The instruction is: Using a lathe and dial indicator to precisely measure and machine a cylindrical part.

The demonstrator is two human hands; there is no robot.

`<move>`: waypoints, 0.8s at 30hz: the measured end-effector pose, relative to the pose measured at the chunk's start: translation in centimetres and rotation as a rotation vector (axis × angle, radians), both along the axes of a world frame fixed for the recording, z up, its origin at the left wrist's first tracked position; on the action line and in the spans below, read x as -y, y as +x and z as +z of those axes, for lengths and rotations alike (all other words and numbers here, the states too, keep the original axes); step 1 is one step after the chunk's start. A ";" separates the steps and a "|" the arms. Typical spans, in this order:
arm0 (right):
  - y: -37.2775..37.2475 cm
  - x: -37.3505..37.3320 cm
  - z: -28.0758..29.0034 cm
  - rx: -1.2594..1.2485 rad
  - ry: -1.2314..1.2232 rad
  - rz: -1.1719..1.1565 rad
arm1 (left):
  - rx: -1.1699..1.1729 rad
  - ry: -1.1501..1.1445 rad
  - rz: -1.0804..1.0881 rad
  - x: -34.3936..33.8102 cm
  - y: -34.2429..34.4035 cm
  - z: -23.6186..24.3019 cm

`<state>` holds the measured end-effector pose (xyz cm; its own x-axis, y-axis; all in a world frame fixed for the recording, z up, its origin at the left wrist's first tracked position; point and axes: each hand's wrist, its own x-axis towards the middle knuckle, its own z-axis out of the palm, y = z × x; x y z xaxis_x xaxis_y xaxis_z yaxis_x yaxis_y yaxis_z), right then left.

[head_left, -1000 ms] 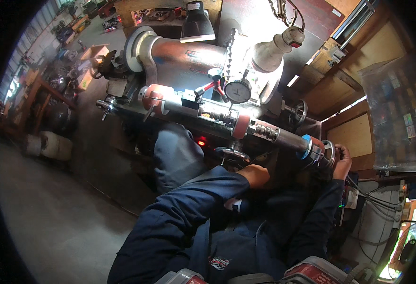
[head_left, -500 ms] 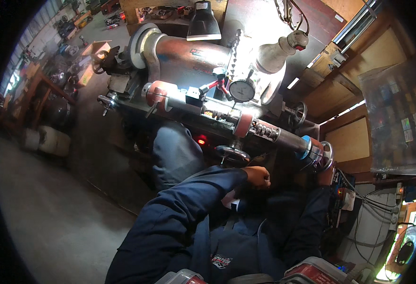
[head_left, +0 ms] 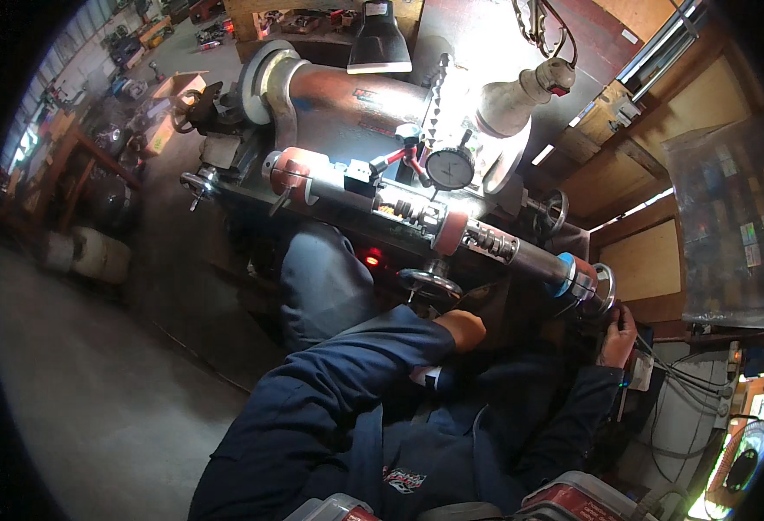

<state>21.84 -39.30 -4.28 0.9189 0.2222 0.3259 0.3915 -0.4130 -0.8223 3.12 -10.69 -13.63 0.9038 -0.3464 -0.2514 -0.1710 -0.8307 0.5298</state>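
Note:
My left hand is closed just below the central chrome handwheel; what its fingers grip is hidden. My right hand has curled fingers at the lower rim of the right-end handwheel, beside a blue collar. A horizontal steel shaft assembly spans the machine, with red clamps and exposed threaded parts. A round dial gauge on a red articulated arm stands over it, its lower tip near the shaft.
A black lamp hangs over a large brownish cylinder. A pale machine housing sits behind the gauge. Wooden panels, a plastic sheet, cables and a fan line the right. Cluttered workshop shelving stands left.
My right hand moved lower on the handwheel, down and out of clear view, then back out to its rim. My left hand shifted slightly. The whole view shifted a little.

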 end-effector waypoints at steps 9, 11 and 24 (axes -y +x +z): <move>3.6 -2.2 1.0 0.061 -0.059 -0.056 | -0.053 0.089 0.002 -0.1 0.6 -0.6; 3.7 -3.3 1.4 0.067 -0.072 -0.043 | -0.039 0.063 0.035 -0.1 0.4 -1.0; 9.1 -2.5 -2.7 -0.068 -0.039 0.392 | -0.040 0.107 -0.031 -0.5 0.2 0.4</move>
